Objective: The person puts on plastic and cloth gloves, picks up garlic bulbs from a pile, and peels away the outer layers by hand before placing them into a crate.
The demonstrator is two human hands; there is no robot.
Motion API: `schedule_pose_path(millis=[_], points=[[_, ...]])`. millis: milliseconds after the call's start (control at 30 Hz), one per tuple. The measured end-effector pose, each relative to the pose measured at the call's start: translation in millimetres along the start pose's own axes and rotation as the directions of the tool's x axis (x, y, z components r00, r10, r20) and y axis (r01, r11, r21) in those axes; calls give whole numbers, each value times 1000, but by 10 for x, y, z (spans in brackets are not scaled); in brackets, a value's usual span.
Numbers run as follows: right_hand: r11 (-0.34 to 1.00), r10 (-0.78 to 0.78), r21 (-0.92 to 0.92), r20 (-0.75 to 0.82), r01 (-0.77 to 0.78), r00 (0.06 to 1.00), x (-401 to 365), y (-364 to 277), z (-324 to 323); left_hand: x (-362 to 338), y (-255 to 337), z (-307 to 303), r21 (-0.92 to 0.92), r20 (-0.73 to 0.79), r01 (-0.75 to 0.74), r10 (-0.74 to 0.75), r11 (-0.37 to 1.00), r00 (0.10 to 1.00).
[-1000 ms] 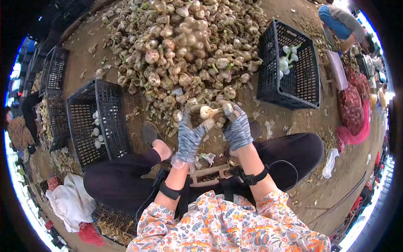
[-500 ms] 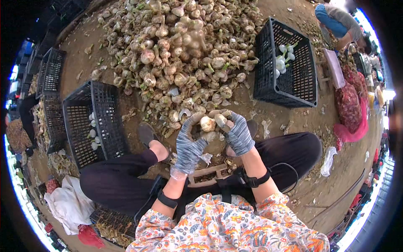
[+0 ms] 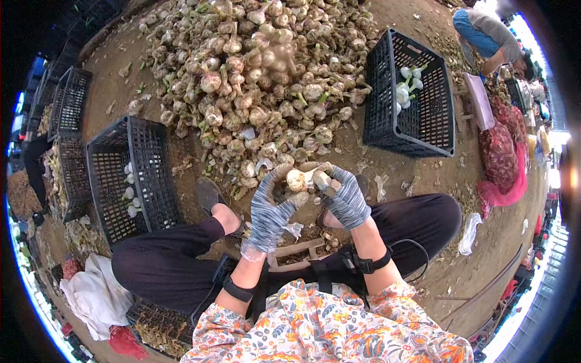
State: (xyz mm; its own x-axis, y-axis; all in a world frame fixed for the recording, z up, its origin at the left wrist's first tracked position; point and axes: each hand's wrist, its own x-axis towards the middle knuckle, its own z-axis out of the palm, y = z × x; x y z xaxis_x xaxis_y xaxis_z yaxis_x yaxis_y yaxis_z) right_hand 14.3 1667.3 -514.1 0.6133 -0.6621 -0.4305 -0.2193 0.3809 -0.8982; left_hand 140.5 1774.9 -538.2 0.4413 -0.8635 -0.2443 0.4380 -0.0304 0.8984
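A garlic bulb point(image 3: 298, 180), pale with some brown skin and a short stem, is held in front of my body between both gloved hands. My left hand point(image 3: 270, 212), in a grey knit glove, curls its fingers and thumb around the bulb's left side. The stem side is pinched by my right hand point(image 3: 346, 198), in a matching glove with soiled fingertips. Just beyond my hands rises a large heap of unpeeled garlic point(image 3: 254, 85), dirty and with stems on.
On the right stands a black plastic crate point(image 3: 399, 136) with several white cleaned bulbs point(image 3: 403, 94); another crate point(image 3: 108, 199) on the left also holds white bulbs point(image 3: 129, 193). Pink mesh sacks point(image 3: 499, 163) lie far right, near a bent-over person point(image 3: 493, 36). Skins litter the floor.
The garlic bulb has turned slightly, so its stem now shows more toward my right hand. My right hand has shifted a little right and down; the view has moved slightly.
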Motion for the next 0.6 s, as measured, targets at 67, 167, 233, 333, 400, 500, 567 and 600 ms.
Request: schedule_pose_path(millis=[67,167,233,333,400,500,567,600], points=[[999,-18,44,-12,18,1000,6,10,51,-3,-40,-7,20,-1,-33,33,999,999],[985,14,172,2,-14,1000,-18,5,55,-16,6,-38,88,3,-29,29,996,1000],[986,18,164,51,-26,999,-41,-17,58,6,32,-51,137,3,4,-4,991,1000],[985,-141,-99,7,141,990,-56,152,137,35,-117,-63,245,-96,-66,92,967,991],[851,-280,-457,25,260,960,-78,174,144,86,-166,-124,304,-133,17,25,952,991],[718,-423,-555,130,419,897,-94,136,140,244,-681,-592,805,9,-72,108,589,994],[764,-397,-498,139,410,907,-79,271,131,452,-1368,-987,928,328,-348,152,132,932],[862,-315,-407,35,301,949,-22,483,117,349,-780,-705,888,287,-325,-160,-325,944]])
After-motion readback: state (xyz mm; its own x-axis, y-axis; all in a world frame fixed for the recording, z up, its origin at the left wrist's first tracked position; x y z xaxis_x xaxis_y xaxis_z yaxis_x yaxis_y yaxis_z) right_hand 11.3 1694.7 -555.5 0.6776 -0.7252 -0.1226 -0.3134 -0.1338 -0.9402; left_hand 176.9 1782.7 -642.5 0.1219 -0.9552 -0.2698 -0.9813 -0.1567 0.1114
